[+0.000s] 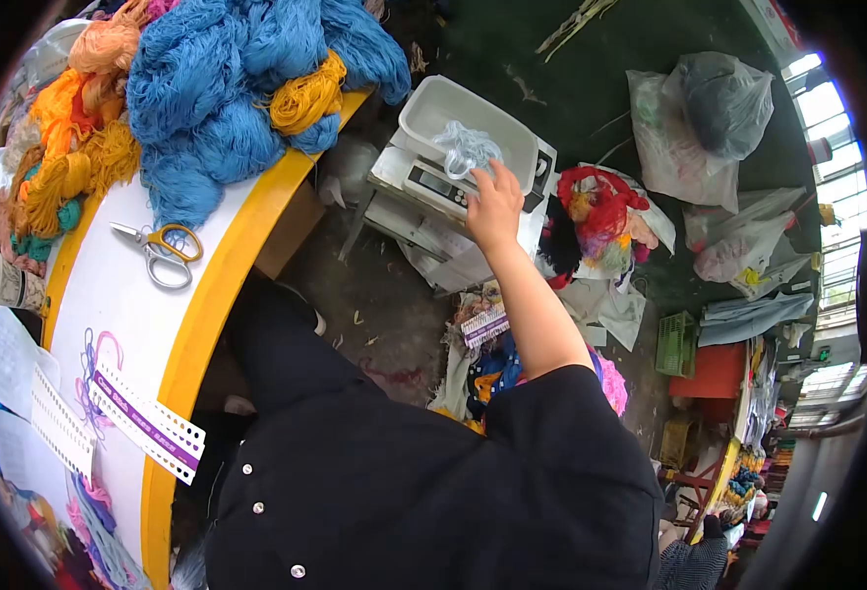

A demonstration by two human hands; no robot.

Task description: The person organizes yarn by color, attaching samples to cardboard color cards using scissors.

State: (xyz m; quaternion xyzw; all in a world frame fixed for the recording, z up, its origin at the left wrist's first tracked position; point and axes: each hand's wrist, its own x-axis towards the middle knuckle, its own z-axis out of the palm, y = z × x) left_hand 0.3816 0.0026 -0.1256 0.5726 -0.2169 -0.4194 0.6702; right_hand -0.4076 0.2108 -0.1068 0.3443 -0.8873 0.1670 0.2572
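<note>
My right hand (493, 205) reaches out over a grey weighing scale (431, 183). Its fingers touch a small bundle of pale blue-white yarn (465, 147) lying in the scale's white tray (433, 108); whether the fingers grip the yarn is hidden. My left hand is out of view. My dark sleeve and top fill the lower middle of the view.
A white table with a yellow rim (202, 295) holds a heap of blue yarn (227, 88), orange and yellow skeins (69, 138), scissors (161, 251) and punched purple cards (148, 423). Plastic bags (699, 118), red yarn scraps (596, 211) and a green crate (676, 344) lie on the floor.
</note>
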